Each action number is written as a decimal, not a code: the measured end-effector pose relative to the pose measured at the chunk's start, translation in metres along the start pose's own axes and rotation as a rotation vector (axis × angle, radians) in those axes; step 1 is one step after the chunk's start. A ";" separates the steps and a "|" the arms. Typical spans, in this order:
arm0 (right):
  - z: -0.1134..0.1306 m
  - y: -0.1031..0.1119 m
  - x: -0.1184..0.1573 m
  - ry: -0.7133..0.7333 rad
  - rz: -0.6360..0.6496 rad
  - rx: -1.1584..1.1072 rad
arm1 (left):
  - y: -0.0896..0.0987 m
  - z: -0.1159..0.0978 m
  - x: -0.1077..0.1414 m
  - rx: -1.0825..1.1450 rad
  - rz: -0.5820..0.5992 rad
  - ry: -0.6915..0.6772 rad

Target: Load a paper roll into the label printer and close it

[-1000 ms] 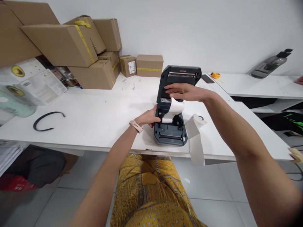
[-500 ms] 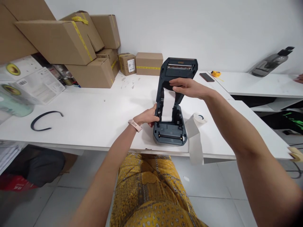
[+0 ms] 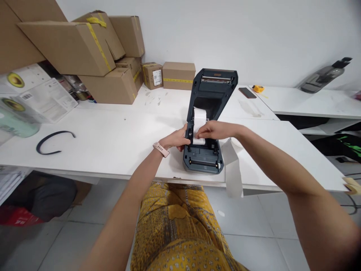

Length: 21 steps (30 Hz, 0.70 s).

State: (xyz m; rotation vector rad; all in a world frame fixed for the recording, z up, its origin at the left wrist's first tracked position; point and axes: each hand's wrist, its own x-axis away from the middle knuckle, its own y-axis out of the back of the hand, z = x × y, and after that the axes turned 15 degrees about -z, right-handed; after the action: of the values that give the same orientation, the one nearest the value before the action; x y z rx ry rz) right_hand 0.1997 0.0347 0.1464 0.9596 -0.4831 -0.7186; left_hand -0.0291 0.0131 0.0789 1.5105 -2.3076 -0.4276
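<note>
"Two hands at the printer [image 3: 203,155], right in the middle of the frame. What's the left hand [image 3: 178,139] doing?"

"Gripping the printer's left side, thumb over the edge. There's a pale band [image 3: 161,149] on that wrist."

"And the right hand [image 3: 211,130]?"

"Reaching into the printer from the right, fingers bent and drawn together at the white paper [image 3: 200,116]. Whether they're pinching it, I can't tell from where I stand."

"The lid [image 3: 212,90] is up, then?"

"Up and leaning back, toward the top of the frame. The paper rises from inside the printer toward it."

"What's the strip [image 3: 233,173] just right of the printer?"

"White, lying on the table [image 3: 141,150], with its lower end hanging over the front edge. The right forearm passes over its upper end."

"Anything farther off?"

"Brown boxes [image 3: 64,49] piled at the upper left, a black hoop [image 3: 43,143] on the table at the left. Beyond the printer, toward the upper right, a dark slab [image 3: 247,93] sits beside a yellow tape measure [image 3: 258,89]. A bottle [image 3: 323,78] tilts at the far upper right."
</note>
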 end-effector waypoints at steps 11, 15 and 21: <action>0.011 -0.053 -0.018 -0.080 -0.065 0.567 | -0.003 0.000 0.000 -0.013 -0.027 0.030; 0.004 -0.019 0.002 0.015 -0.009 0.279 | -0.003 0.002 0.001 0.016 -0.037 0.019; -0.040 0.048 0.131 -0.091 -0.598 -0.274 | 0.000 0.003 0.003 0.034 -0.015 -0.036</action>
State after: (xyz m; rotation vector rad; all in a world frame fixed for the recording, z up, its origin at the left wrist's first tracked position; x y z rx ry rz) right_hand 0.3303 -0.0211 0.1764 0.8145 -0.1607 -1.3355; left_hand -0.0318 0.0110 0.0767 1.5492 -2.3441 -0.4251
